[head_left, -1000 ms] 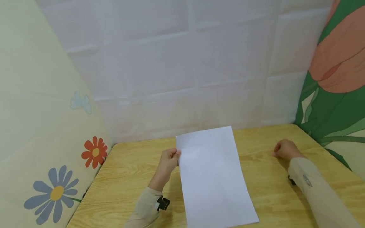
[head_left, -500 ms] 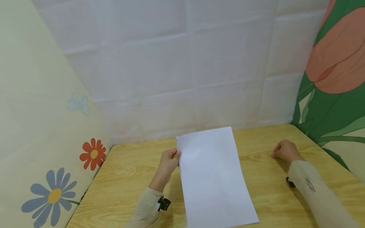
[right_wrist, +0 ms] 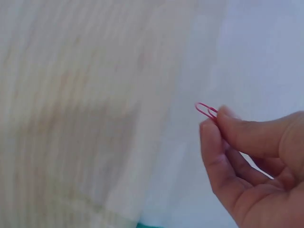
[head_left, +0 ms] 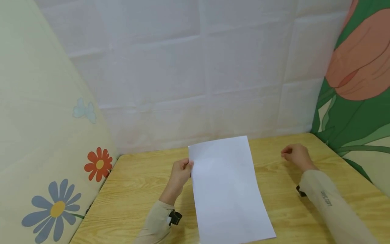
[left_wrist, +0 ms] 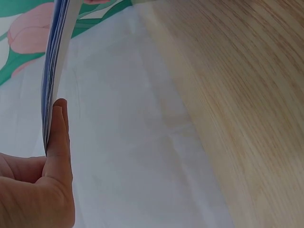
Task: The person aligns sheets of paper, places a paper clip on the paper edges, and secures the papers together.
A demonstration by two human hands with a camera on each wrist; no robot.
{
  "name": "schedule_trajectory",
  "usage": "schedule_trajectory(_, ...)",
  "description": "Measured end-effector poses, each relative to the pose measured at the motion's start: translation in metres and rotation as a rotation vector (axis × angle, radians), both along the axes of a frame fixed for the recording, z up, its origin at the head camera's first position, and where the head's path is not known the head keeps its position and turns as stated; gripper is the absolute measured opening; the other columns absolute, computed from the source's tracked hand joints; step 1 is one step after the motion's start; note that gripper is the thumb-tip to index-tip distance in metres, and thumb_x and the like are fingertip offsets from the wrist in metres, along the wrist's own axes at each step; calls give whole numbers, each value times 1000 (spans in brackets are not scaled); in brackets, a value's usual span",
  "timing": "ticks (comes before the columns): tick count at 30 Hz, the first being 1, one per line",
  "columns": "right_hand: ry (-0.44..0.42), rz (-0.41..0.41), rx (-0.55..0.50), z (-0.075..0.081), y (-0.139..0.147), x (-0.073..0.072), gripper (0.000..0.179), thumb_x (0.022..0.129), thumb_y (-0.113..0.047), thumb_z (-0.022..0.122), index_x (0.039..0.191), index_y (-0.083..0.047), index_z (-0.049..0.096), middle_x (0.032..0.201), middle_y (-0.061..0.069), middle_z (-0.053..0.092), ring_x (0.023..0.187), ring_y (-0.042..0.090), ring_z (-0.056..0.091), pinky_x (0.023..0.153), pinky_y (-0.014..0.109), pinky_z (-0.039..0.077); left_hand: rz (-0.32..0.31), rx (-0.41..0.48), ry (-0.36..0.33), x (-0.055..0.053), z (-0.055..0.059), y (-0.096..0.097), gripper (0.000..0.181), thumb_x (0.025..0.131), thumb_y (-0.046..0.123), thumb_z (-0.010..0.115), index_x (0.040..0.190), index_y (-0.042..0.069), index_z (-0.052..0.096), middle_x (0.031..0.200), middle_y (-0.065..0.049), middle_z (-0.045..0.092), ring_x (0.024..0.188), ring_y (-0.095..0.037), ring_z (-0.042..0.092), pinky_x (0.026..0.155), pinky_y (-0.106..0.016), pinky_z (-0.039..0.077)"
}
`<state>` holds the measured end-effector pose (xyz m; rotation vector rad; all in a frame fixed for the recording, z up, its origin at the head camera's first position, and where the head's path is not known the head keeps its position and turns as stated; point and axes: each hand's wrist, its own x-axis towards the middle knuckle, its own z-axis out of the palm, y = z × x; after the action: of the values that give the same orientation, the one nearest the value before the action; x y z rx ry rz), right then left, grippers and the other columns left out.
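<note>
Paper [head_left: 230,193] in middle, over table [head_left: 140,183], near end cut off by head view; several sheets, seen edge-on in left wrist view. Left hand [head_left: 179,173] grips paper at left edge, fingers beneath. Right hand [head_left: 297,156], to right of paper and apart from it, pinches red clip [right_wrist: 203,110] between thumb and finger; clip's loop sticks out past fingertips. At left side, flower prints [head_left: 57,209]; at right side, tulip print [head_left: 359,64]; farthest, white cloth [head_left: 195,74] behind table.
</note>
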<state>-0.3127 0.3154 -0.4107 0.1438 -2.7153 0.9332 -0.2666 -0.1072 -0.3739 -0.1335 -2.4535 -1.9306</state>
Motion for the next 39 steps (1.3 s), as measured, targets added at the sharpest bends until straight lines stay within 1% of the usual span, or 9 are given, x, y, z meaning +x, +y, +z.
schedule_trajectory(4,113,-36,-23,7,-13,0,9,85,1,68,84,10,68,75,18,67,63,18,58,54,28,45,3,-8,6,0,1,0,24,100,6,49,109,-10,64,77,-6,63,67,-11,54,66,-32,49)
schedule_trajectory(13,292,-93,-91,34,-46,11,10,87,-6,70,85,4,71,77,19,69,64,18,61,54,20,43,9,-15,27,0,2,2,24,99,6,50,108,-11,65,77,-7,64,66,-11,54,66,-34,50)
schedule_trajectory(21,462,-98,-229,58,-79,23,11,83,-7,75,87,3,73,82,19,70,66,-11,50,58,6,41,18,-4,39,1,1,4,24,99,5,50,110,-12,64,78,-8,65,65,-10,55,62,-28,49)
schedule_trajectory(24,479,-69,-283,65,-88,27,12,83,-7,75,87,4,73,83,18,70,66,-12,51,59,7,42,20,-4,50,1,0,5,22,99,4,51,105,-12,65,72,-3,61,62,-9,53,60,-26,47)
schedule_trajectory(26,465,-49,-325,69,-93,30,14,83,-9,76,88,4,73,81,16,71,65,-9,54,57,9,43,14,-13,61,1,0,6,21,99,4,51,93,-11,64,64,0,52,57,-9,46,56,-24,43)
schedule_trajectory(29,426,-23,-386,74,-98,33,16,82,-11,76,89,3,74,76,2,71,64,-7,57,55,12,45,2,-28,75,2,1,8,27,99,5,50,73,-4,50,57,3,37,51,-9,34,49,-21,34)
schedule_trajectory(33,395,3,-431,76,-102,35,17,82,-12,77,90,3,74,73,-16,67,64,-6,60,55,13,46,6,-32,87,3,3,11,27,99,5,51,73,-3,50,55,3,31,49,-9,29,46,-21,29)
schedule_trajectory(35,396,3,-436,75,-104,35,17,82,-11,77,90,3,74,74,-11,69,65,-6,60,55,13,46,9,-33,96,3,3,12,23,98,4,51,78,-6,57,56,3,33,50,-9,31,47,-20,30)
schedule_trajectory(39,399,-16,-437,74,-110,36,16,82,-11,77,89,3,74,80,11,72,64,-7,59,55,12,45,3,-38,99,3,2,14,20,98,3,51,92,-10,64,58,3,41,52,-9,36,48,-21,34)
